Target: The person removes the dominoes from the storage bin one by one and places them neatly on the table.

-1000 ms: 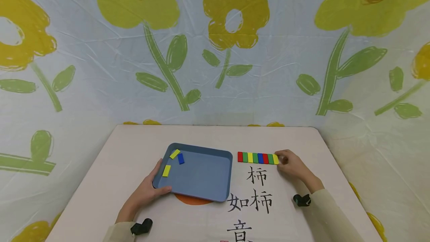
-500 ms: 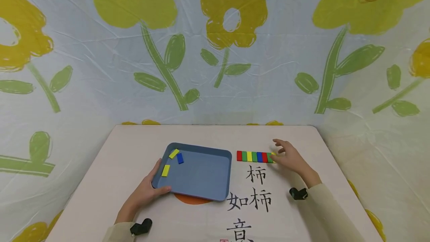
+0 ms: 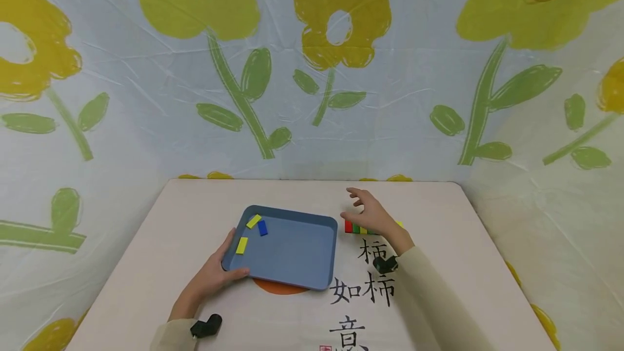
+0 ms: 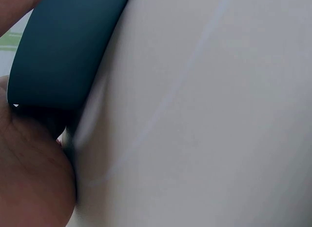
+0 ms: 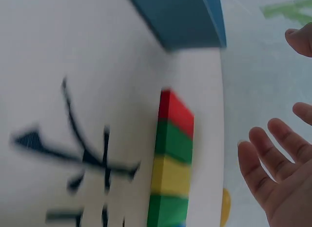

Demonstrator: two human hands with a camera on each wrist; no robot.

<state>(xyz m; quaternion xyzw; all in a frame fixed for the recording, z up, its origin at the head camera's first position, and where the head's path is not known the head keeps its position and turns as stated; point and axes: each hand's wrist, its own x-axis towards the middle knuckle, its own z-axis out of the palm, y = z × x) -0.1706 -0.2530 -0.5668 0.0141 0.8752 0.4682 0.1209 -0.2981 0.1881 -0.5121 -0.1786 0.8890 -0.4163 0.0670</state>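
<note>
A blue tray (image 3: 292, 253) lies on the table, its near left corner held by my left hand (image 3: 209, 276), thumb at the near rim and fingers along the left side. In the left wrist view the tray wall (image 4: 68, 46) rests against that hand. Inside the tray are two yellow blocks (image 3: 242, 245) and a blue block (image 3: 262, 228). To its right stands a row of coloured blocks (image 3: 356, 228), partly hidden behind my right hand (image 3: 374, 218). That hand hovers over the row's left part, fingers spread and holding nothing. The right wrist view shows red, green and yellow blocks (image 5: 170, 173) side by side.
The pale table (image 3: 205, 205) carries large black written characters (image 3: 368, 288) below the row, and an orange patch (image 3: 280, 288) shows under the tray's near edge. A flower-printed cloth (image 3: 400, 123) closes off the back and sides.
My right hand has let go of the yellow block at the row's right end and moved left, with fingers spread, toward the tray. My left hand and the tray stay put.
</note>
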